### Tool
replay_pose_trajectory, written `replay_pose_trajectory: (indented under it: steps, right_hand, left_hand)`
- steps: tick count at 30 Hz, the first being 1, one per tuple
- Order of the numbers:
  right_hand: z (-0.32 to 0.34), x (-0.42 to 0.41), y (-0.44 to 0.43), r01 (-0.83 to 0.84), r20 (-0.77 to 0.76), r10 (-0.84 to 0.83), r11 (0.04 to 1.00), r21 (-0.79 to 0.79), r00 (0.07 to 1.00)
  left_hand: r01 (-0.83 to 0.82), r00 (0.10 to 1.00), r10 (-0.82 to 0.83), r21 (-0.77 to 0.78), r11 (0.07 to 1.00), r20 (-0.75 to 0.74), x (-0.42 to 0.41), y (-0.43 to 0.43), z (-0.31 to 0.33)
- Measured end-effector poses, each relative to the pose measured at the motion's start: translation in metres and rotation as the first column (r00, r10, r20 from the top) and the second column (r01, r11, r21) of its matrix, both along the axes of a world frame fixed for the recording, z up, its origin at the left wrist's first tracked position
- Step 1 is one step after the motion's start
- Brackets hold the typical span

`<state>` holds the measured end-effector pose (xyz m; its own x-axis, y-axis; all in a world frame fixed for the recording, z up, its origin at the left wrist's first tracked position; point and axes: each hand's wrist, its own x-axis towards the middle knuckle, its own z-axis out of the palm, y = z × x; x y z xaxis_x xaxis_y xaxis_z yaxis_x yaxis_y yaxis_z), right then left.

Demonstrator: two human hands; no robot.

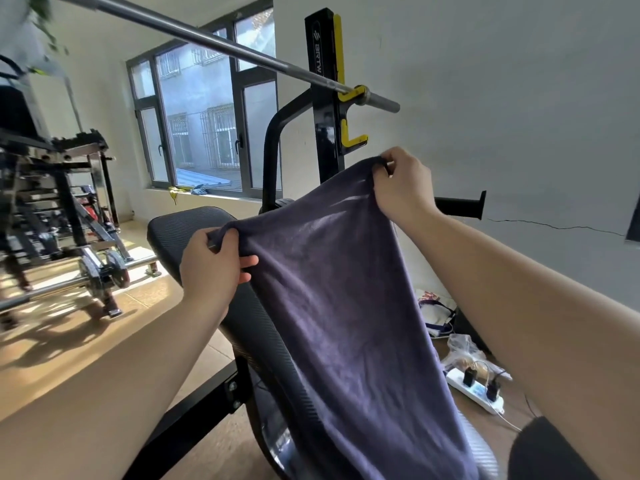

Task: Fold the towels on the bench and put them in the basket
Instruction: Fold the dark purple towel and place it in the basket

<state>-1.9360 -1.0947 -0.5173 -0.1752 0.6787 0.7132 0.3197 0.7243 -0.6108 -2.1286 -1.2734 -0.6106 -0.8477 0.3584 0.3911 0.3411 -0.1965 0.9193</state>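
While you held the dark blue towel (pixel 339 306) up over the bench (pixel 188 228), the head view showed your left hand (pixel 214 263) pinching one top corner between thumb and curled fingers. Your right hand (pixel 401 187) pinched the other corner, raised higher and further out. The cloth hung stretched between the two grips and draped down across the bench pad towards you, its lower edge out of frame.

By my reading you were at the opening of the fold: towel lifted and spread, no crease made yet. The next move called for bringing the two corners together, or laying the cloth flat on the pad first, with both pinches firm so the edges matched. The basket showed nowhere in this view, so you would have had to find it afterwards. Whether other towels lay under the hanging cloth I could not tell, since it hid most of the pad. A barbell (pixel 214 43) rested on the rack (pixel 320 98) above
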Motion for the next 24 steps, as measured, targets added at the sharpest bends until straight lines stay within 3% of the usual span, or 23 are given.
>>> replay_pose_trajectory:
  steps: [3,7,17,24]
  right_hand:
    - [-0.009,-0.021,0.008,-0.02,0.008,0.02,1.0,-0.017,1.0]
    - [-0.021,-0.054,0.023,-0.034,0.031,0.035,0.999,-0.036,0.999]
    - [-0.046,-0.145,0.06,-0.073,-0.013,0.072,0.992,-0.1,0.997]
    - [-0.071,-0.203,0.089,-0.128,-0.05,0.118,0.955,-0.269,0.992]
  left_hand:
    - [-0.023,0.999,0.023,-0.018,1.0,0.023,-0.018,0.002,-0.007]
    - [-0.129,0.991,0.121,-0.129,0.983,-0.062,-0.049,0.004,-0.017]
    - [-0.243,0.969,0.233,-0.157,0.957,-0.077,-0.117,0.015,-0.03]
    - [-0.28,0.96,0.269,-0.196,0.94,-0.078,-0.167,0.027,-0.041]
